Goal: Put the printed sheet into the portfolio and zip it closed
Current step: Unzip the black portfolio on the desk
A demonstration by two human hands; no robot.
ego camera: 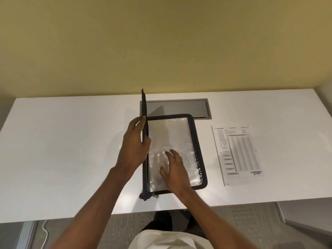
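Note:
A black zip portfolio lies open in the middle of the white desk, showing clear plastic sleeves inside. Its cover stands upright on edge along the left side. My left hand grips that cover, thumb on the inner face and fingers behind it. My right hand rests with spread, straight fingers on the plastic sleeves near the lower part. The zipper pull sits at the portfolio's near left corner. The printed sheet lies flat on the desk to the right, apart from the portfolio.
A grey cable hatch is set into the white desk just behind the portfolio. A yellow wall rises behind the desk. The desk's near edge runs below my forearms, with grey carpet and a white cable underneath at the left.

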